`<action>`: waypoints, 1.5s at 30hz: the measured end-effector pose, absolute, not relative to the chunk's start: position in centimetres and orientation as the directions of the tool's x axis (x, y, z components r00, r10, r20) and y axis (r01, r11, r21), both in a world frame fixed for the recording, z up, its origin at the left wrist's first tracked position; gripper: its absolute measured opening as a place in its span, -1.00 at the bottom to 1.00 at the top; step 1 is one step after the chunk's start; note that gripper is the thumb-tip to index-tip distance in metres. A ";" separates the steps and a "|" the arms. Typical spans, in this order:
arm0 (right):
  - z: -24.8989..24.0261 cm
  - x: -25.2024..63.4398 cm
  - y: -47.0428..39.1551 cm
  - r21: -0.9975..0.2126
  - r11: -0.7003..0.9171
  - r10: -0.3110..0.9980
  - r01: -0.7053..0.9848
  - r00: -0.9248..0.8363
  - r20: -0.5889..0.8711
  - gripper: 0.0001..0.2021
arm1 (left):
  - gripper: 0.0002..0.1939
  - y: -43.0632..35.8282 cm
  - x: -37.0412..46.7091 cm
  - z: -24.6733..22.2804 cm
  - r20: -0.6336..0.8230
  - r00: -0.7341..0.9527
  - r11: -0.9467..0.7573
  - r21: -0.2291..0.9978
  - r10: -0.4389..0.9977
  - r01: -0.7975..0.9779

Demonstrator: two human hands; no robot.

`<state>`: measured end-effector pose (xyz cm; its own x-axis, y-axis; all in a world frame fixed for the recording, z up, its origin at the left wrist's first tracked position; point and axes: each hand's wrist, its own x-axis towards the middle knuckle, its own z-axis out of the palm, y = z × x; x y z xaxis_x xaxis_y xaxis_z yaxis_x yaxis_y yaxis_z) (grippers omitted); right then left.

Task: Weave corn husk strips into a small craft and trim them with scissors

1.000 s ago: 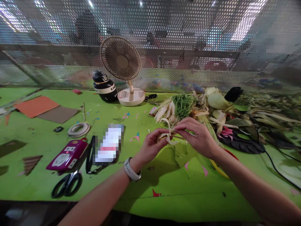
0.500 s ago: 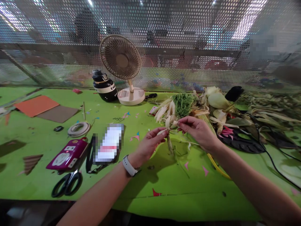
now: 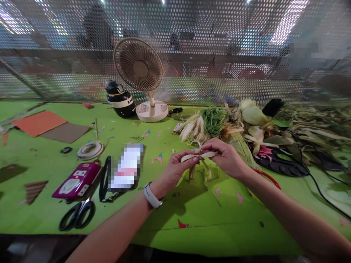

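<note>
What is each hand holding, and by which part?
The left hand pinches a pale strip near its middle; the right hand apparently grips it toward one end.

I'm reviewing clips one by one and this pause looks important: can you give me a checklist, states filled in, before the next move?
1. Left hand has a grip on the pale strip: ok.
2. Right hand has a grip on it too: ok.
3. Strip knotted tight: cannot tell, fingers hide part of it.
4. Phone clear of both hands: ok.
5. Scissors in hand: not ok, lying on the table.
6. Table free of scraps: not ok.
</note>
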<state>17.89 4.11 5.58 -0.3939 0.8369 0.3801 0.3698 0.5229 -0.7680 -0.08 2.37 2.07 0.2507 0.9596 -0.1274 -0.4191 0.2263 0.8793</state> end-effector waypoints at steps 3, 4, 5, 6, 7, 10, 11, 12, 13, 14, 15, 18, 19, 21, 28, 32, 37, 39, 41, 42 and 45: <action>5.6 17.9 4.1 -0.761 0.537 0.828 0.364 -0.402 0.391 -0.80 | -0.73 2.3 0.0 2.1 -0.112 0.250 0.212 0.882 0.962 -0.422; 5.6 17.9 4.1 -0.760 0.542 0.824 0.359 -0.404 0.397 -0.81 | -0.74 2.3 0.1 2.1 -0.110 0.246 0.208 0.883 0.963 -0.420; 5.6 17.9 4.1 -0.759 0.546 0.821 0.355 -0.407 0.400 -0.82 | -0.76 2.3 0.1 2.2 -0.109 0.242 0.205 0.885 0.964 -0.418; 5.6 17.9 4.1 -0.758 0.550 0.817 0.350 -0.412 0.403 -0.83 | -0.77 2.2 0.1 2.2 -0.107 0.241 0.203 0.886 0.965 -0.417; 5.6 17.8 4.0 -0.758 0.553 0.814 0.346 -0.417 0.404 -0.83 | -0.78 2.2 0.1 2.2 -0.105 0.245 0.202 0.887 0.964 -0.414; 5.6 17.8 3.9 -0.759 0.558 0.808 0.337 -0.431 0.402 -0.86 | -0.79 2.2 0.1 2.2 -0.086 0.278 0.194 0.900 0.957 -0.391; 5.7 17.8 3.8 -0.758 0.560 0.806 0.334 -0.434 0.403 -0.86 | -0.79 2.2 0.0 2.2 -0.081 0.285 0.190 0.904 0.955 -0.382; 5.7 17.7 3.7 -0.758 0.562 0.804 0.331 -0.434 0.407 -0.86 | -0.79 2.2 0.0 2.1 -0.078 0.284 0.185 0.909 0.955 -0.372; 5.8 17.7 3.7 -0.757 0.565 0.803 0.328 -0.430 0.413 -0.85 | -0.79 2.2 0.0 2.1 -0.076 0.275 0.177 0.914 0.959 -0.366; 5.9 17.7 3.6 -0.756 0.568 0.803 0.324 -0.421 0.423 -0.86 | -0.77 2.1 0.0 2.1 -0.073 0.257 0.166 0.917 0.964 -0.363; 6.0 17.7 3.6 -0.755 0.570 0.804 0.324 -0.408 0.432 -0.86 | -0.76 2.1 0.0 2.2 -0.067 0.233 0.150 0.920 0.970 -0.361; 6.3 17.8 3.4 -0.748 0.562 0.817 0.353 -0.375 0.438 -0.88 | -0.76 1.9 0.1 2.3 -0.025 0.145 0.073 0.940 0.989 -0.334; 6.4 17.8 3.4 -0.743 0.558 0.821 0.369 -0.374 0.431 -0.89 | -0.77 1.9 0.1 2.3 -0.009 0.118 0.047 0.947 0.993 -0.319; 6.4 17.7 3.3 -0.733 0.555 0.824 0.394 -0.382 0.418 -0.90 | -0.77 1.7 0.2 2.5 0.010 0.071 0.011 0.956 0.997 -0.294; 6.3 17.7 3.4 -0.720 0.555 0.821 0.416 -0.414 0.394 -0.90 | -0.73 1.5 0.4 2.9 -0.013 0.058 0.029 0.962 0.998 -0.270; 6.7 17.7 3.4 -0.720 0.520 0.843 0.460 -0.412 0.346 -0.92 | -0.74 1.6 0.5 2.8 0.018 0.060 -0.003 0.969 0.998 -0.247; 7.0 17.7 3.2 -0.708 0.505 0.854 0.493 -0.405 0.326 -0.93 | -0.72 1.6 0.5 2.4 0.017 0.060 -0.002 0.970 0.998 -0.244; 7.0 17.7 3.2 -0.701 0.516 0.847 0.493 -0.413 0.334 -0.93 | -0.71 1.5 0.5 2.4 -0.002 0.062 0.017 0.972 0.998 -0.236; 7.0 17.8 3.3 -0.683 0.547 0.827 0.484 -0.440 0.351 -0.91 | -0.71 1.5 0.5 2.5 -0.021 0.061 0.035 0.972 0.998 -0.234; 7.0 17.9 3.4 -0.670 0.571 0.810 0.474 -0.461 0.364 -0.90 | -0.71 1.4 0.5 2.5 -0.028 0.064 0.043 0.971 0.998 -0.237; 7.0 18.2 3.7 -0.635 0.636 0.751 0.439 -0.541 0.379 -0.88 | -0.72 1.4 0.5 2.5 -0.032 0.088 0.054 0.965 0.996 -0.256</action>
<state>18.20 3.65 7.05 -0.5409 0.7510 0.3787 0.4387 0.6361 -0.6348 0.48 1.37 2.54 0.0881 0.9956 -0.0321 -0.2560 0.0538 0.9652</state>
